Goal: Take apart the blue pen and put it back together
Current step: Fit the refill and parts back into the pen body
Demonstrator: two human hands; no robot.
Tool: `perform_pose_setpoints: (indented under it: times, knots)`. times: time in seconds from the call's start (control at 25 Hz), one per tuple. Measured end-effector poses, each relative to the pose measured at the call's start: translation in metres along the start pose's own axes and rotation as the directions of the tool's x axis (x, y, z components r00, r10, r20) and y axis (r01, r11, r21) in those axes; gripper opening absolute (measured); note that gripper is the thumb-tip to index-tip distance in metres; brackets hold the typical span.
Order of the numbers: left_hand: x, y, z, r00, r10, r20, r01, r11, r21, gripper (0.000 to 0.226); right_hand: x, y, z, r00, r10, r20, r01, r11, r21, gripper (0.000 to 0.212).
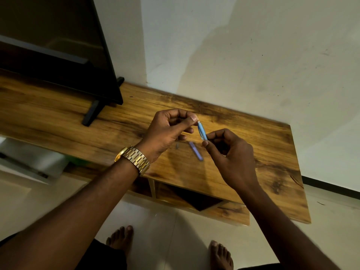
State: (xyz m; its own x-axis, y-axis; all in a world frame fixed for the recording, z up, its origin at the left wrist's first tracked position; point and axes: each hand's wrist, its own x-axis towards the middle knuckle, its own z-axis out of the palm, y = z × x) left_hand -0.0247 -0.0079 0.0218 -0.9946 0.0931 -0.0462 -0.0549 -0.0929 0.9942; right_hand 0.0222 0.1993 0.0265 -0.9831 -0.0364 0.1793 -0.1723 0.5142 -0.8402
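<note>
I've got a blue pen section [201, 131] up off the wooden table [253, 168], held between both hands. My right hand [231, 158] pinches its lower end between thumb and forefinger; my left hand [169, 131] has thumb and fingertips closed on the top end, right at a small pale tip. Down on the table, just below my hands, lies another purple-blue pen piece [195, 151], and beside it a tiny grey part [177, 145] (too blurred to say what it is).

This will handle light and stiff, I'd judge, smooth plastic that could slip in a loose pinch, so I want my grip on the ends, fingertips only, with the middle left free to twist or pull. Small parts like these could roll or skitter off, so keeping them near the middle of the table seems wise. The TV [58, 55] stands well apart at the left.
</note>
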Motion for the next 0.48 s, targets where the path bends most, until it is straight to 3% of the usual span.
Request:
perform_pose_setpoints:
  times: [0.48]
  knots:
    - [0.0014,-0.0004,-0.0028,0.999,0.036,0.024,-0.04,0.989,0.145,0.004,-0.001,0.0029,-0.0049,1.0,0.016,-0.025,-0.016,1.0,-0.003,0.012]
